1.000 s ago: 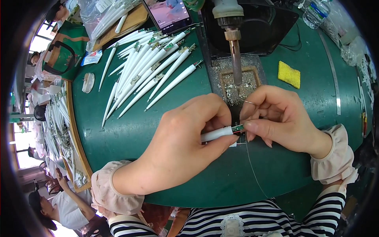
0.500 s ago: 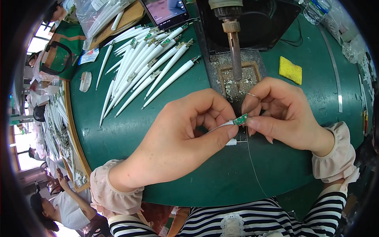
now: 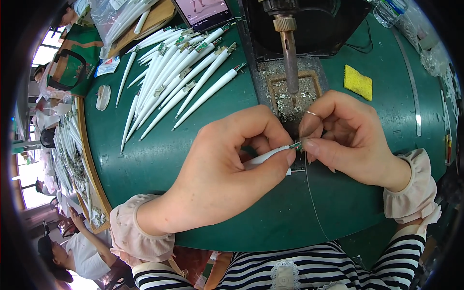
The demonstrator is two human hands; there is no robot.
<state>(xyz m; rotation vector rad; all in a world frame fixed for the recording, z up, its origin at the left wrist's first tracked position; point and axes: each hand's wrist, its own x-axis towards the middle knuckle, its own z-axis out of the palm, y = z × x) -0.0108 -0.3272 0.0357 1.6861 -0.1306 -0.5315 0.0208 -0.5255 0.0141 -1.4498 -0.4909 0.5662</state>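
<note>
My left hand (image 3: 227, 166) is closed round a white tapered stylus-like stick (image 3: 265, 157), its end toward the right. A small green circuit board (image 3: 295, 145) sits at that end, now seen nearly edge-on. Thumb and forefinger of my right hand (image 3: 350, 140) pinch right at the board; a thin silvery wire (image 3: 313, 198) hangs from these fingertips down to the table's near edge. Under my left thumb shows the end of another white piece with a metal pin (image 3: 297, 170). Just beyond both hands, a soldering iron (image 3: 290, 58) points down over a tray with solder scraps (image 3: 275, 104).
Several white sticks with boards (image 3: 174, 82) lie piled at left. A phone (image 3: 205, 14) stands behind them. At right are a yellow sponge (image 3: 358, 82), a metal ruler (image 3: 411, 77) and a plastic bottle (image 3: 388, 12). Other people sit at far left.
My left hand has rolled the stick, so the board's flat green face has turned to its edge. The right fingertips stay at the board, and the view has shifted slightly.
</note>
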